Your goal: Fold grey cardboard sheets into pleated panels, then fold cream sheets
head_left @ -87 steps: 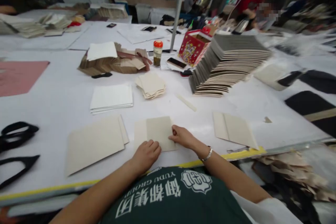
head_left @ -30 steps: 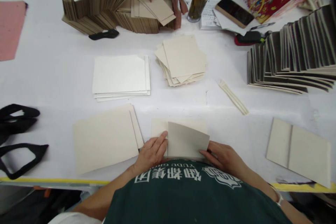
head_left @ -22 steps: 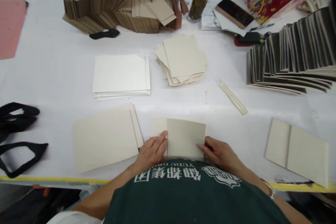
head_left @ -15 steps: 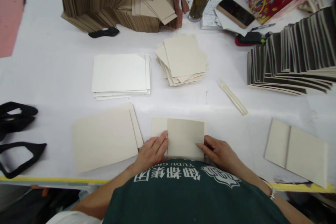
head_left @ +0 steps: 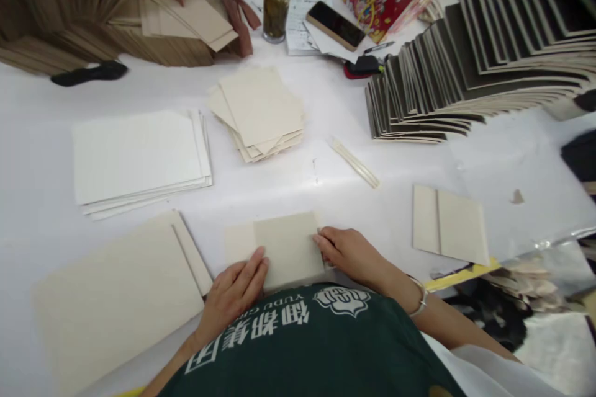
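Note:
A greyish card [head_left: 291, 245] lies over a paler cream sheet [head_left: 239, 240] at the table's near edge, just above my green apron. My left hand [head_left: 237, 288] rests flat with its fingers stretched out, the fingertips touching the card's left edge. At the opposite side, my right hand [head_left: 347, 251] pinches the card's right edge between thumb and fingers. Large cream sheets [head_left: 121, 298] lie to the left of my left hand. Over to the right is a cream folded card [head_left: 460, 223] with a groove across it.
White sheets [head_left: 139, 152] and a loose pile of cream cards [head_left: 261, 115] lie farther back, near thin pale strips [head_left: 356, 163]. Dark-faced cards [head_left: 428, 74] stand in a row at right. Behind are brown card stacks [head_left: 162, 43], a glass bottle [head_left: 277, 0] and a phone [head_left: 335, 25].
The view has swung to the right, so the table's things appear farther left. Both hands keep their places at the card's two edges.

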